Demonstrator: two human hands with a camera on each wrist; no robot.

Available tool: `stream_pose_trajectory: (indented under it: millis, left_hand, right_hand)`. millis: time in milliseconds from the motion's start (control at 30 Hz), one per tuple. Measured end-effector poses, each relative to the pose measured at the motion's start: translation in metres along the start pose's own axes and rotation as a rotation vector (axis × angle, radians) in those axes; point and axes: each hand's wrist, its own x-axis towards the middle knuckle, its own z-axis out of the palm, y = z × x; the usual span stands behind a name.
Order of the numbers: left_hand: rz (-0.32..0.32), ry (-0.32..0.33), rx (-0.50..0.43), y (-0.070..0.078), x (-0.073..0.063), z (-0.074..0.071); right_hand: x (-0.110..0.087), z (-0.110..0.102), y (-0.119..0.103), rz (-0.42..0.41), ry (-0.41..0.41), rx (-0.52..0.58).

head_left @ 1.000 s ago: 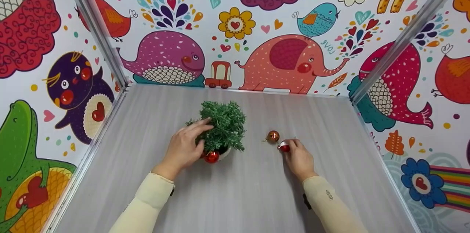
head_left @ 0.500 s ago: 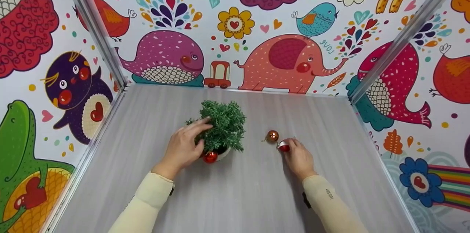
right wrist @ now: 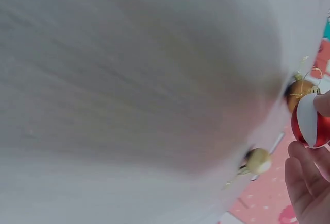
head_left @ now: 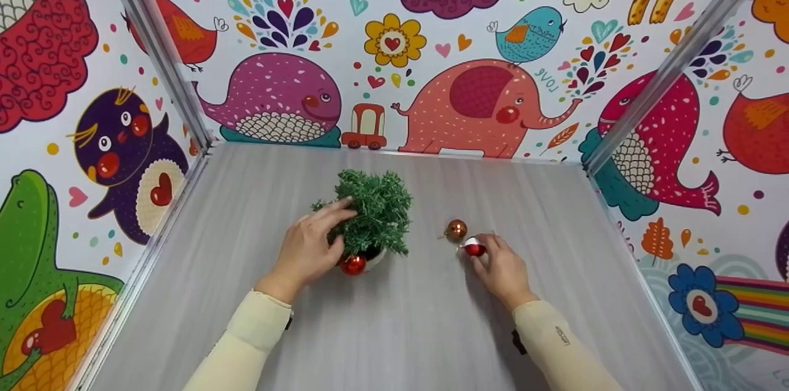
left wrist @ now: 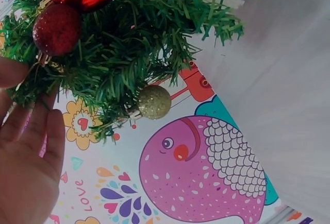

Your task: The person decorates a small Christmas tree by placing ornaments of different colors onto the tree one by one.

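A small green artificial Christmas tree (head_left: 376, 206) stands in a white pot (head_left: 375, 260), with a shiny red ball (head_left: 354, 264) low on its front. My left hand (head_left: 307, 250) holds the tree's left side, foliage between thumb and fingers. The left wrist view also shows a dark red glitter ball (left wrist: 58, 30) and a gold glitter ball (left wrist: 154, 102) on the branches. To the right, my right hand (head_left: 504, 271) pinches a red-and-white Christmas ball (head_left: 474, 247) between thumb and fingers, its gold loop hanging free. Just beyond it lies a copper-coloured ball (head_left: 457, 230).
A small gold ball (right wrist: 258, 160) lies on the grey tabletop (head_left: 407, 335), hidden by my right hand in the head view. Walls printed with cartoon animals (head_left: 474, 107) enclose the table at the back and sides, with metal posts (head_left: 163, 52) at the corners.
The red-and-white ball has moved slightly left in my right hand, and more of it shows. My left hand stays at the tree.
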Motion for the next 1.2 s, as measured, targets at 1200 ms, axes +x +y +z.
stream_pose_trajectory:
  millis: [1200]
  left_hand:
    - [0.029, 0.042, 0.064, 0.003, -0.002, 0.004]
  right_hand:
    - [0.013, -0.048, -0.117, -0.313, 0.088, 0.287]
